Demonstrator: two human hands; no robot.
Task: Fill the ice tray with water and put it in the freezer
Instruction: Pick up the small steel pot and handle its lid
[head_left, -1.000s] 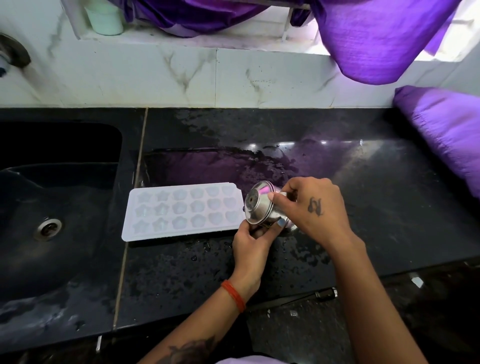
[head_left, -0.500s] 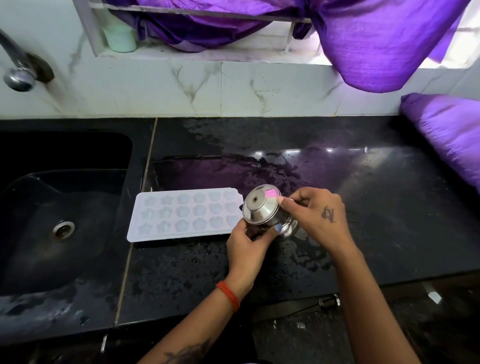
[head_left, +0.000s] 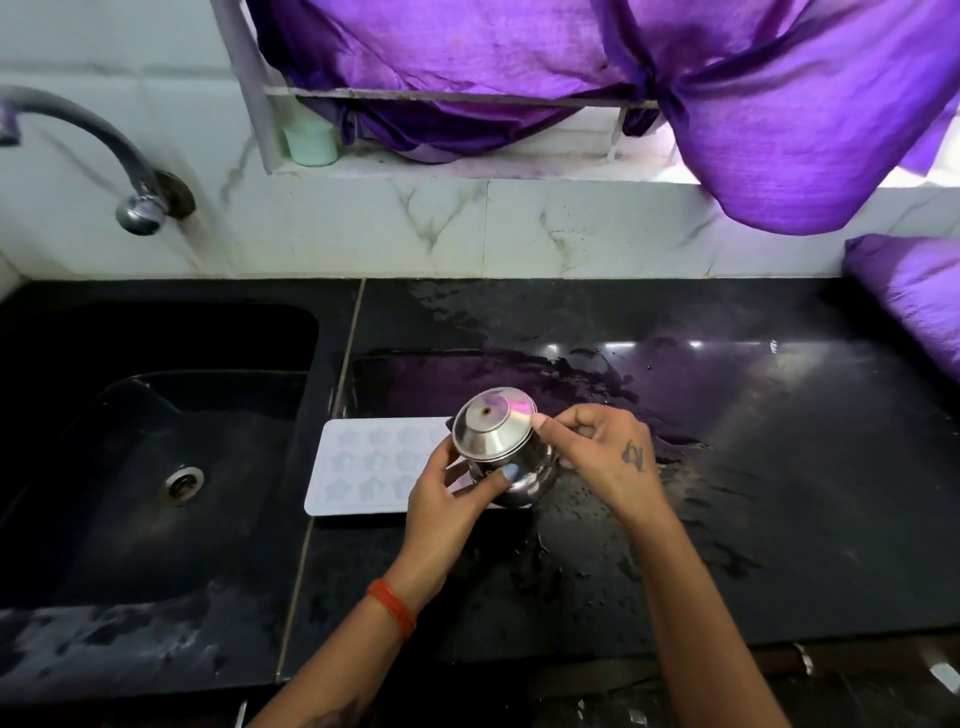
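You've got the little steel pot (head_left: 501, 457) in both hands, tilted so its bottom faces up at you, right over the right end of the white ice tray (head_left: 366, 470). Your left hand (head_left: 447, 499) is wrapped around the pot's side from below, thumb across the front, and your right hand (head_left: 605, 454) pinches it near the rim with the thumb pressing on the edge. The tray lies flat on the wet black desk (head_left: 727, 467), just beside the sink (head_left: 156, 457). Can't really tell if there's water in the star-shaped cells. The tap (head_left: 137, 205) sticks out of the wall above the sink, and a purple curtain (head_left: 727, 104) hangs over the sill.
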